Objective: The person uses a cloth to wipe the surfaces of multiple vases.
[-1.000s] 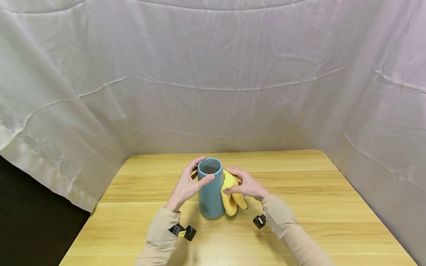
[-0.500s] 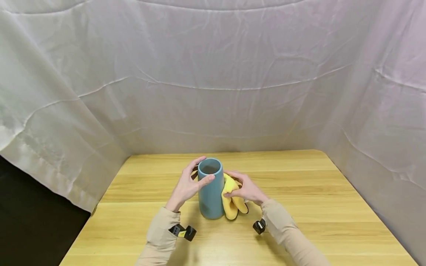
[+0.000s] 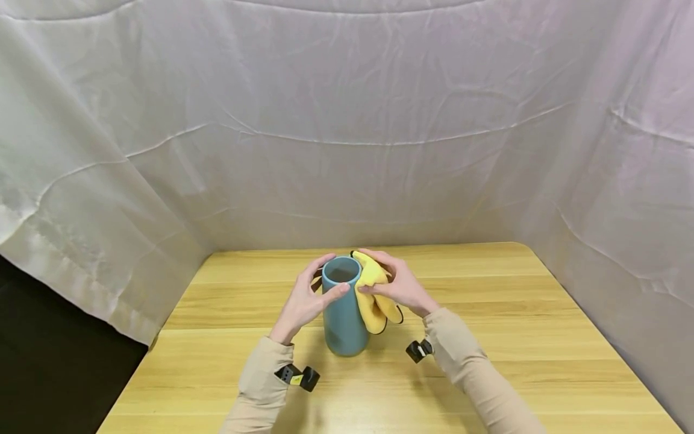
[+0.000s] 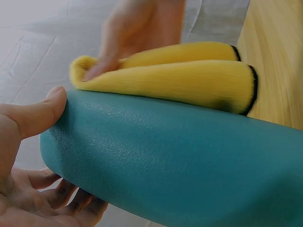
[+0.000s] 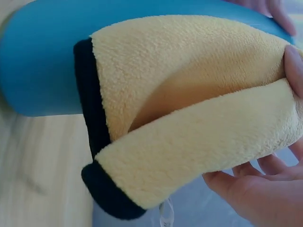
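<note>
A tall teal vase (image 3: 344, 325) with an open round top stands upright on the wooden table. My left hand (image 3: 303, 301) grips it near the rim, thumb on the near side and fingers round the back. On the vase's right side lies a folded yellow cloth (image 3: 371, 301) with black edging, its fold near the rim. My right hand (image 3: 398, 283) pinches that fold between thumb and fingers. The left wrist view shows the cloth (image 4: 180, 82) lying along the vase wall (image 4: 165, 146). Seen from the right wrist, two flaps of cloth (image 5: 189, 85) hang down from my fingers.
The light wooden table (image 3: 515, 361) spreads out around the vase. Pale grey fabric (image 3: 352, 120) hangs behind the table and at both sides. Dark material (image 3: 54, 349) shows at the lower left. A small white label (image 5: 166, 213) dangles under the cloth.
My right hand has slid the yellow cloth up the vase's side, from about mid-height to the rim, after a slight dip. My left hand and the vase have stayed in place.
</note>
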### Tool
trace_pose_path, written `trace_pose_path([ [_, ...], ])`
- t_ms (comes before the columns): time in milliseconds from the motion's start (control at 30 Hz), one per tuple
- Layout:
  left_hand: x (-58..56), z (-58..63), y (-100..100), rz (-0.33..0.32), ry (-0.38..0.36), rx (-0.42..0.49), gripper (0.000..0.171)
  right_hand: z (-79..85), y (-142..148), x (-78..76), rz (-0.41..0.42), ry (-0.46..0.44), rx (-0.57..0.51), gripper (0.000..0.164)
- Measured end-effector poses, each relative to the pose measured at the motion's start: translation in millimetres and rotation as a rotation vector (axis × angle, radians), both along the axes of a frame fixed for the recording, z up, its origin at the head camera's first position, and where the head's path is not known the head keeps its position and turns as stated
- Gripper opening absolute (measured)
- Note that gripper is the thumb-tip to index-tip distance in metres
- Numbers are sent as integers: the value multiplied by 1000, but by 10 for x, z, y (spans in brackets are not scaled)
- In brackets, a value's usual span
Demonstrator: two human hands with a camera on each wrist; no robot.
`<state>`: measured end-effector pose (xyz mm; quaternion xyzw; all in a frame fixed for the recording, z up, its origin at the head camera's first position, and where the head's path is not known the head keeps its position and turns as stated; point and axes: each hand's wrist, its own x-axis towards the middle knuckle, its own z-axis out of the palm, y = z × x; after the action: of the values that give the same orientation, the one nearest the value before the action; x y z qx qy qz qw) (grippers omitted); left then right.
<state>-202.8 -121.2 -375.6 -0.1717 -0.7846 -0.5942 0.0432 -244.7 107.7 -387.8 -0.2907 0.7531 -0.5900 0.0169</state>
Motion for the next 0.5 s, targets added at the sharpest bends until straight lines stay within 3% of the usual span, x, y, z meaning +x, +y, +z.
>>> trace_pose_path([
  [233,-5,-2,4,-5,8,-7,67,39,-7,-7,11,4,-18,70],
  [500,-4,-12,2,-10,9,-4,66,-63,-2,4,15,-2,-22,68],
])
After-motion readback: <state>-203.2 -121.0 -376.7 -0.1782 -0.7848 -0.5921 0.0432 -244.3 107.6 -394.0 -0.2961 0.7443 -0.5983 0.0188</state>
